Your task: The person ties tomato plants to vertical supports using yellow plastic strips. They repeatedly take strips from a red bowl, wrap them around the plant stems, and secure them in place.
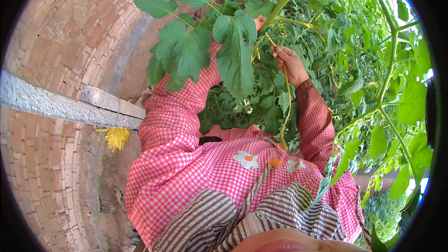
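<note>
A thick green tomato stem (285, 1) with broad leaves (185, 47) slants down from the top of the view. My left hand (259, 23) is at that stem, mostly hidden behind leaves, so its fingers' hold cannot be made out. To the right and a little lower, my right hand (288, 61) pinches a thin yellow strand (288, 105). The strand runs up from my fingertips to the stem and hangs down below the hand to the front of my pink checked smock (217, 168).
Dense tomato plants (315, 42) fill the right, and a long vine (393, 49) curves close by. On the left are a brick path (52, 49), a pale post (63, 103) reaching towards my sleeve, and a bunch of yellow strands (118, 138) beside it.
</note>
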`<action>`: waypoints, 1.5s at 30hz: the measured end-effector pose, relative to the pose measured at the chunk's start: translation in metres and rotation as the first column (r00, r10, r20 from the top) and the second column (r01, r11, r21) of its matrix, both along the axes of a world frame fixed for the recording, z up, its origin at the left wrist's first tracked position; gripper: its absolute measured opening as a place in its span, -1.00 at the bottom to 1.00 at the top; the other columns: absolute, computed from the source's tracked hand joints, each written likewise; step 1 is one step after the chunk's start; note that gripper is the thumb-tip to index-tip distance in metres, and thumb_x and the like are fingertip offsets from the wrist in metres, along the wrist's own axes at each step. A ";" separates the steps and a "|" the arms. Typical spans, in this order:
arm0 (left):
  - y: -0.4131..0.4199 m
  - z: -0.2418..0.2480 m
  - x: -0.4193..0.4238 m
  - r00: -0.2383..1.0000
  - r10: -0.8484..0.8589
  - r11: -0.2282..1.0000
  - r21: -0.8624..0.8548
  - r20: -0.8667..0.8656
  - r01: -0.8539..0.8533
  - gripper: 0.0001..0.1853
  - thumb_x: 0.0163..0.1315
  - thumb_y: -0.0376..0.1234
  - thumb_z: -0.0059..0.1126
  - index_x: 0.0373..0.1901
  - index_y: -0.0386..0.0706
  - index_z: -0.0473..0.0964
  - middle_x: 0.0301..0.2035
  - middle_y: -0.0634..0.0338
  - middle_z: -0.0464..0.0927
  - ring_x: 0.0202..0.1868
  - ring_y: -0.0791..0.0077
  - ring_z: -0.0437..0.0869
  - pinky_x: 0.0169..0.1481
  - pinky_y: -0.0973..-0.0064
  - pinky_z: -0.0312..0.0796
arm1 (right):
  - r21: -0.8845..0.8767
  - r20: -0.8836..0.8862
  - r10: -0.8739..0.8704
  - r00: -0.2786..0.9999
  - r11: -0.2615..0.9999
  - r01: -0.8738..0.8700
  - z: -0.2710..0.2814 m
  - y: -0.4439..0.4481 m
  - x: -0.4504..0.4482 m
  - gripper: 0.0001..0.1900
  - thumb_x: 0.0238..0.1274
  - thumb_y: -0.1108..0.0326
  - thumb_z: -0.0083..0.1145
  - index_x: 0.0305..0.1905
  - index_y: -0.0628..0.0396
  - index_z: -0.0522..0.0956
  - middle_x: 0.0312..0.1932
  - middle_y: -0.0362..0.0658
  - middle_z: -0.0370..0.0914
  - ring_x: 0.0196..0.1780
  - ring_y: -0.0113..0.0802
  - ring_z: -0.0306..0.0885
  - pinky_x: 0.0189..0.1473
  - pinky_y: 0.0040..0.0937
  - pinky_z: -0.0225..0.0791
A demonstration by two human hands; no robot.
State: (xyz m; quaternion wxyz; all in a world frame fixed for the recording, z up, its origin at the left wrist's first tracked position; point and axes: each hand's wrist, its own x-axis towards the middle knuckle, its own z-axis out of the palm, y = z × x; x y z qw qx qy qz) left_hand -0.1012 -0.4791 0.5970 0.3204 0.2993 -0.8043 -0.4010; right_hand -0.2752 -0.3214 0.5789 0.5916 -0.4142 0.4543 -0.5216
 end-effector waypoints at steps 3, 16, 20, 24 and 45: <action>-0.005 -0.002 -0.007 0.997 0.056 0.876 -0.476 -0.053 -0.074 -0.86 0.22 -0.33 0.00 -0.27 -0.14 0.51 -0.44 0.14 0.56 -0.41 0.34 0.58 -0.32 0.38 0.40 | -0.019 -0.093 0.013 0.996 1.000 -0.015 0.004 0.017 0.000 -0.74 0.36 0.29 -0.04 0.01 0.21 0.45 -0.41 -0.36 0.43 -0.52 -0.70 0.18 -0.50 -0.72 0.10; 0.046 0.047 -0.025 0.953 0.051 0.995 0.092 -0.298 -0.025 -0.78 0.29 -0.32 0.01 -0.17 -0.28 0.51 -0.41 0.26 0.52 -0.44 0.61 0.44 -0.31 0.61 0.36 | -0.115 -0.328 -0.280 0.902 0.960 0.256 0.011 0.046 -0.072 -0.79 0.30 0.23 0.06 -0.20 0.15 0.53 -0.52 -0.36 0.40 -0.56 -0.69 0.15 -0.54 -0.69 0.02; 0.069 0.074 0.017 0.982 -0.183 0.983 -0.002 -0.043 0.183 -0.78 0.15 -0.33 0.20 -0.26 -0.31 0.57 -0.56 0.29 0.55 -0.54 0.62 0.49 -0.41 0.61 0.37 | -0.188 -0.387 -0.283 0.878 0.956 0.225 0.043 0.059 -0.055 -0.78 0.28 0.22 0.09 -0.19 0.17 0.53 -0.49 -0.35 0.44 -0.54 -0.68 0.14 -0.51 -0.66 0.04; 0.084 0.090 0.042 0.965 -0.084 0.925 -0.340 0.247 0.168 -0.85 0.02 -0.34 0.26 -0.41 -0.23 0.62 -0.54 0.15 0.61 -0.50 0.44 0.59 -0.38 0.41 0.38 | -0.238 -0.475 -0.286 0.832 0.952 0.192 0.060 0.064 -0.040 -0.79 0.26 0.25 0.11 -0.16 0.16 0.54 -0.48 -0.35 0.46 -0.56 -0.69 0.14 -0.53 -0.67 0.03; 0.080 0.101 0.052 0.898 -0.437 0.893 0.090 -0.054 0.441 -0.79 0.30 -0.28 -0.06 -0.25 -0.23 0.48 -0.23 0.24 0.58 -0.24 0.62 0.47 -0.01 0.58 0.30 | -0.391 -0.533 -0.072 0.843 0.905 -0.170 0.098 0.096 0.011 -0.70 0.40 0.19 -0.15 0.06 0.11 0.42 -0.25 -0.25 0.50 -0.37 -0.60 0.30 -0.32 -0.64 0.23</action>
